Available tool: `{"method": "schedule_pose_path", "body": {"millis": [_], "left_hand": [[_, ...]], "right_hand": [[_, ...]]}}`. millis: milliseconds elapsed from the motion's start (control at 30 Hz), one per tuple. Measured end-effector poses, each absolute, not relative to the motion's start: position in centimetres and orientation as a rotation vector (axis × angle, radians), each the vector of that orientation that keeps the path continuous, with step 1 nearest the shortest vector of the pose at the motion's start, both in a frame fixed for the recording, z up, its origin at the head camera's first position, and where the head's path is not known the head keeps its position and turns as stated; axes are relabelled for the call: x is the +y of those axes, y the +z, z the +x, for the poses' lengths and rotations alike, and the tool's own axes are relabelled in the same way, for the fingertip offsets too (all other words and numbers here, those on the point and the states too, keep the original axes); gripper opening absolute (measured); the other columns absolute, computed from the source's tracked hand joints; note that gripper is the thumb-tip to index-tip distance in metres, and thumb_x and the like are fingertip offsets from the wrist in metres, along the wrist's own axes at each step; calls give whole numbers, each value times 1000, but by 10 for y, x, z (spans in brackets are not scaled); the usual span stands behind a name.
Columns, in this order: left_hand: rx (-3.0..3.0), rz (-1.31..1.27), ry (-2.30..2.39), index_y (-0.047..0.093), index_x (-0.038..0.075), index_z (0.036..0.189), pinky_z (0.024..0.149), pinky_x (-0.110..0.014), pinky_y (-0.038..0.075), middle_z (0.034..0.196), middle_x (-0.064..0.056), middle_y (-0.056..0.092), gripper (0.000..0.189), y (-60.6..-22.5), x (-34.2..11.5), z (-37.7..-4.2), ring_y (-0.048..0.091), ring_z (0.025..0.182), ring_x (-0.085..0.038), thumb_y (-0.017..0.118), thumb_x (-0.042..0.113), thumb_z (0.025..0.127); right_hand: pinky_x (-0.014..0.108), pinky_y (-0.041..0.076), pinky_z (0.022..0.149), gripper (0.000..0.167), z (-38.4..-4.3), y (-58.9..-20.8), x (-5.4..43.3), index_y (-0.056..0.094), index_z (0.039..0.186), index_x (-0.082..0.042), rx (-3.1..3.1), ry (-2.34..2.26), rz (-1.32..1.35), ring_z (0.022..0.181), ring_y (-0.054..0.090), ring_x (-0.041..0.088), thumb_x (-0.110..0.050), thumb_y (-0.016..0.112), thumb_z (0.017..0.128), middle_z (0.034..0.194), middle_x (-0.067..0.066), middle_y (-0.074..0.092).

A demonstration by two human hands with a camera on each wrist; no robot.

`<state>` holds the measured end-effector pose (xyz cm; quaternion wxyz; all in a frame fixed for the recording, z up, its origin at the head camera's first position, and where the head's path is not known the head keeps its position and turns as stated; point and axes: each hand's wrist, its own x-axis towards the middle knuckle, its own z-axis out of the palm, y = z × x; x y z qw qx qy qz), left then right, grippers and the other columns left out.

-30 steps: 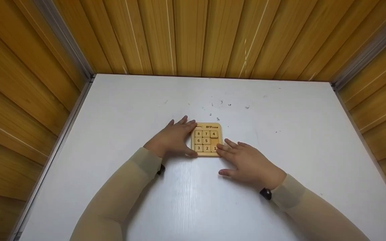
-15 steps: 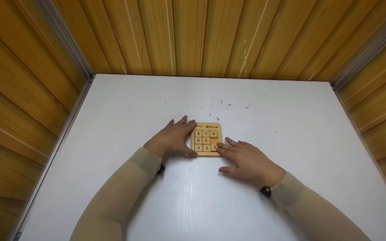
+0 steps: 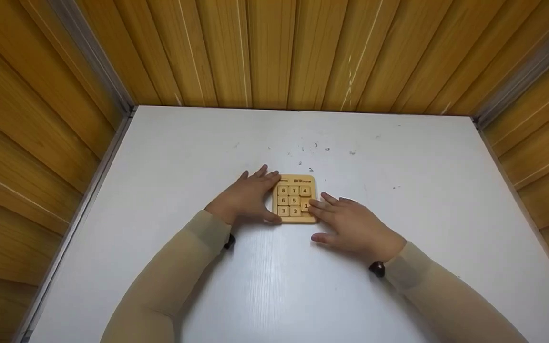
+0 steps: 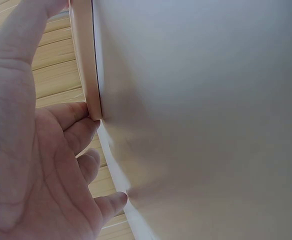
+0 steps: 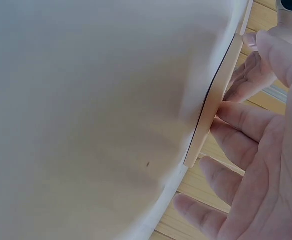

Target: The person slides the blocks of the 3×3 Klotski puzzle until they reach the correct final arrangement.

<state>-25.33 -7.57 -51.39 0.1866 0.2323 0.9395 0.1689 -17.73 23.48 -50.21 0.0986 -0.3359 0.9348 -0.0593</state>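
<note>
A wooden number sliding puzzle [image 3: 298, 220] lies flat on the white table, its tiles numbered in rows: 8, 7, 4 at the top, 6, 5 in the middle, 3, 2 at the bottom. Tile 1 [image 3: 306, 206] sits in the right column, partway between the bottom and middle rows. My left hand [image 3: 246, 196] holds the puzzle's left side, thumb at the near corner and fingers at the far corner. My right hand [image 3: 358, 228] has its fingers extended, fingertips on tile 1 and the right rim. From the right wrist, only the puzzle's edge [image 5: 213, 107] shows.
The white table [image 3: 255, 295] spreads around the puzzle, with small dark marks beyond it. Wood-slat walls [image 3: 274, 52] enclose the back and both sides. A black band [image 3: 377, 269] sits at the right wrist.
Tile 1 has slid away from me, out of the bottom row toward the gap under tile 4. My right fingers have moved up with it. My left hand stays in place.
</note>
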Motion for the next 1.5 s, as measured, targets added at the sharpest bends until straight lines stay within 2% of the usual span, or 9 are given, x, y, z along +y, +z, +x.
{"method": "schedule_pose_path", "body": {"millis": [900,1500], "left_hand": [[2640,652,476,25,20,182,149,-57,7,190,8,24,131,-512,-76,-253,7,181,-21,96,64,82],[2633,642,471,25,22,182,149,-55,6,190,10,24,130,-511,-75,-253,6,181,-18,95,64,81]], "right_hand": [[65,39,137,84,-187,-505,236,48,174,-18,2759,-197,-972,175,33,32,-71,59,109,183,-2,41],[63,39,138,82,-193,-503,233,50,172,-18,2749,-203,-942,175,33,31,-67,63,108,183,-1,43]]}}
